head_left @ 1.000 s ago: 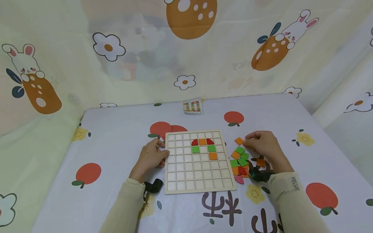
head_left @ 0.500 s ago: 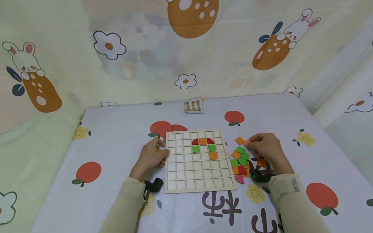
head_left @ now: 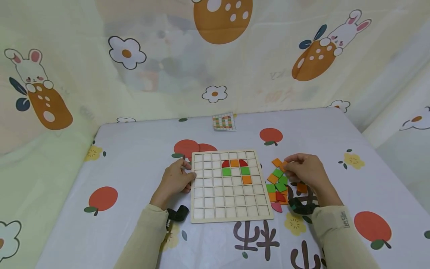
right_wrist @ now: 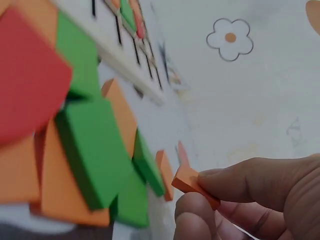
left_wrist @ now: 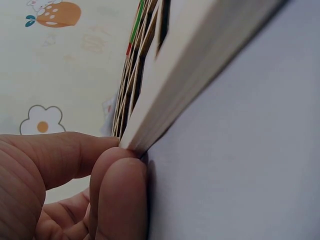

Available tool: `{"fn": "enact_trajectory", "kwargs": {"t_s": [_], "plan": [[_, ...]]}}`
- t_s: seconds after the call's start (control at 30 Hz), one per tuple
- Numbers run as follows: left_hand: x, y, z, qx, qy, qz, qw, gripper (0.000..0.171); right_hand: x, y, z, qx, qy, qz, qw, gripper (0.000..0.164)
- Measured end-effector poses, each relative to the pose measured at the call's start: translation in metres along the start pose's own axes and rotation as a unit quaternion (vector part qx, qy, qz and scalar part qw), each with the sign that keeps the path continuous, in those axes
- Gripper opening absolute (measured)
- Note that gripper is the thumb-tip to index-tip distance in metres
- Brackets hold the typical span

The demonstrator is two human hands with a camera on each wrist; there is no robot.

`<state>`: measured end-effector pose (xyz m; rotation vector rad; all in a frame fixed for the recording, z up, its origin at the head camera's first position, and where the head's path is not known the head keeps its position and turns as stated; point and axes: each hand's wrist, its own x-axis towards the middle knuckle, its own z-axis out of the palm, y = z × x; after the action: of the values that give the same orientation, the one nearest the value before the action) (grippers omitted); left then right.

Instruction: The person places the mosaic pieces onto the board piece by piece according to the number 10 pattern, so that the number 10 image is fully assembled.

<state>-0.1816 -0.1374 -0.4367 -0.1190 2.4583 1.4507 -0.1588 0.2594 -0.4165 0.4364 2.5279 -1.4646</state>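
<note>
In the head view, my left hand (head_left: 172, 182) pinches the left edge of a pale wooden grid board (head_left: 219, 202). The left wrist view has the thumb and fingers right at the board's rim (left_wrist: 170, 95). Set in the grid are two red quarter-round pieces (head_left: 226, 163), an orange square (head_left: 234, 163) between them, two green squares (head_left: 226, 172) below and another orange square (head_left: 246, 180). My right hand (head_left: 307, 171), right of the board, pinches an orange square tile (right_wrist: 189, 179) between thumb and fingers. Just left of it lies another orange tile (head_left: 277, 162).
A loose pile of green tiles (head_left: 270, 188), orange tiles and a red piece (head_left: 280, 196) lies along the board's right side. A pink quarter-round piece (head_left: 277, 207) is at its near end. One orange tile (head_left: 301, 187) lies by the right wrist. A printed pattern card (head_left: 224, 122) is at the back.
My right hand has shifted slightly right and toward me, and the orange tile now shows in its fingertips. The left hand and board stay in place.
</note>
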Motion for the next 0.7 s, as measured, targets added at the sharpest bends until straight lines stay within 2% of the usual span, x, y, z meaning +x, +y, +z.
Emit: {"fn": "enact_trajectory", "kwargs": {"t_s": [0.2, 0.43, 0.7], "plan": [[-0.001, 0.002, 0.000, -0.002, 0.000, 0.000, 1.0000, 0.023, -0.003, -0.007, 0.004, 0.029, -0.006, -0.030, 0.999, 0.037], [-0.001, 0.001, 0.000, 0.002, 0.002, -0.002, 1.0000, 0.023, -0.004, -0.019, 0.019, 0.059, -0.045, -0.039, 0.997, 0.040], [-0.001, -0.001, 0.000, 0.003, 0.002, 0.000, 1.0000, 0.024, -0.006, -0.032, 0.043, 0.096, -0.085, -0.020, 0.992, 0.036]]}}
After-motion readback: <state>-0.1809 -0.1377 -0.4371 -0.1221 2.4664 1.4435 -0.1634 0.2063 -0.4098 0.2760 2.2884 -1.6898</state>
